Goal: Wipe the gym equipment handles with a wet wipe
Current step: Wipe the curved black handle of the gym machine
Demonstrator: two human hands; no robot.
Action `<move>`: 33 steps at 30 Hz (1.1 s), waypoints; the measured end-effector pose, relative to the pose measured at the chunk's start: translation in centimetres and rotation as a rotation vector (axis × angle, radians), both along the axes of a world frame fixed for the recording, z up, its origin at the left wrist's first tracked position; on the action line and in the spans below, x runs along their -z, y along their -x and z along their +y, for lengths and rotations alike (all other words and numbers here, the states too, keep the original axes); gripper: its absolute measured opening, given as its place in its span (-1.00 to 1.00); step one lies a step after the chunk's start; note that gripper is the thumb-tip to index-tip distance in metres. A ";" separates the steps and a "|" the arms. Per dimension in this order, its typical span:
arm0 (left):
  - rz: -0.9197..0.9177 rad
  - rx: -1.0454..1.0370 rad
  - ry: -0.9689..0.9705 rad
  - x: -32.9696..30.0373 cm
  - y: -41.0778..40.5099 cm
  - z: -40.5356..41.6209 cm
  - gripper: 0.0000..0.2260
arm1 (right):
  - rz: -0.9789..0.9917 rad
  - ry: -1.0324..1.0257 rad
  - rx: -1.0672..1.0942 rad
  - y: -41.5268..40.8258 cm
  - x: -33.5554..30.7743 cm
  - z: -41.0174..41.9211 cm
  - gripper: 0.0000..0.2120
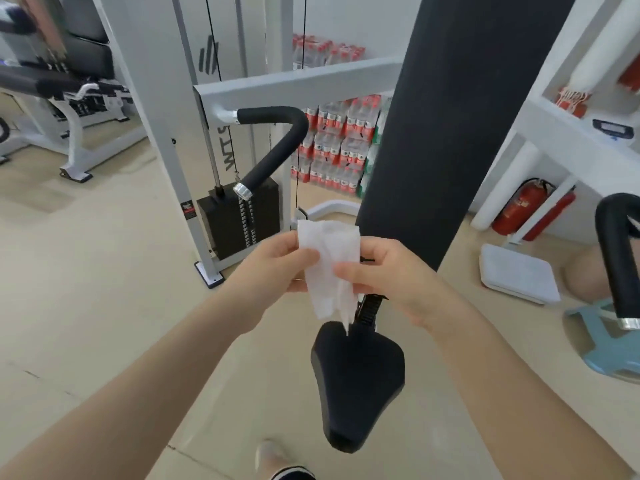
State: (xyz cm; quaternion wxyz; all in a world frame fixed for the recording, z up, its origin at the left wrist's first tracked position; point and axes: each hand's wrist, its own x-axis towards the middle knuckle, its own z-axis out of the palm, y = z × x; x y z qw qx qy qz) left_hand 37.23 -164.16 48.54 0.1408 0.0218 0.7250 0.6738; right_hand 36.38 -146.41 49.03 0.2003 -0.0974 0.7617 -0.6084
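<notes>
Both hands meet in front of me over the wipe (330, 268): my left hand (273, 268) pinches its upper left edge between thumb and fingers, and my right hand (391, 275) pinches the right side, thumb pressed on the front of the sheet. I see the wipe hanging crumpled and partly folded between them, its lower tail drooping toward the seat (358, 382), which sits just below my hands. Behind my right hand rises the black back pad (460, 126). Beyond my left hand, well apart from it, the left handle (277, 143) bends down from the white frame (298, 86), ending in a chrome cap in front of the weight stack (239, 220). Off to the right of my right hand, the right handle (620, 258) curves down to its own chrome cap. Neither hand touches either handle. Farther back, past the frame, I see stacked bottle packs (337, 143), and beyond the right hand an extinguisher (521, 207) stands on the floor.
</notes>
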 end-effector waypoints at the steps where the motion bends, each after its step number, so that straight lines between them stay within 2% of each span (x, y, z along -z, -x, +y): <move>1: 0.002 -0.003 -0.009 0.0 0.7 -0.7 -0.74 | 0.073 -0.055 0.024 0.8 0.0 -0.7 -0.76; 3: 0.026 0.000 -0.016 0.0 3.1 -2.7 -0.75 | 0.126 -0.093 0.053 3.2 0.3 -2.9 -0.77; 7: 0.113 0.035 0.028 -0.3 9.3 -6.3 -0.83 | 0.113 0.000 0.109 9.1 0.3 -6.5 -0.78; 13: 0.106 0.073 -0.128 -3.2 20.4 -12.0 -0.97 | 0.090 -0.009 0.139 18.9 -2.8 -9.5 -0.76; 16: 0.147 0.180 -0.177 -4.5 25.2 -14.5 -0.92 | 0.029 0.217 0.140 22.8 -4.0 -10.6 -0.77; 18: 0.179 0.236 -0.158 -4.7 27.7 -15.8 -0.78 | -0.001 0.373 0.185 24.5 -4.5 -11.4 -0.81; 19: 0.206 0.266 -0.127 -4.7 28.9 -16.3 -0.67 | 0.006 0.405 0.202 25.3 -4.7 -11.7 -0.82; 21: 0.258 0.336 -0.071 -4.4 31.4 -17.3 -0.53 | 0.030 0.402 0.180 26.6 -5.0 -12.5 -0.68; 23: 0.309 0.391 -0.005 -4.0 34.0 -18.3 -0.55 | 0.042 0.372 0.219 28.0 -5.4 -13.8 -0.57; 25: 0.383 0.437 0.131 -3.7 36.5 -19.1 -0.71 | 0.078 0.237 0.417 29.8 -5.1 -15.3 -0.49; 29: 0.639 0.453 0.483 -2.7 41.3 -20.9 -0.85 | 0.279 -0.127 0.779 33.7 -4.3 -18.5 -0.84; 30: 0.709 0.474 0.532 -2.6 42.4 -21.3 -0.87 | 0.354 -0.244 0.841 34.5 -4.4 -19.2 -0.87; 33: 0.872 0.616 0.668 -2.9 45.2 -22.3 -0.86 | 0.689 -0.716 0.921 35.8 -4.7 -21.0 -0.61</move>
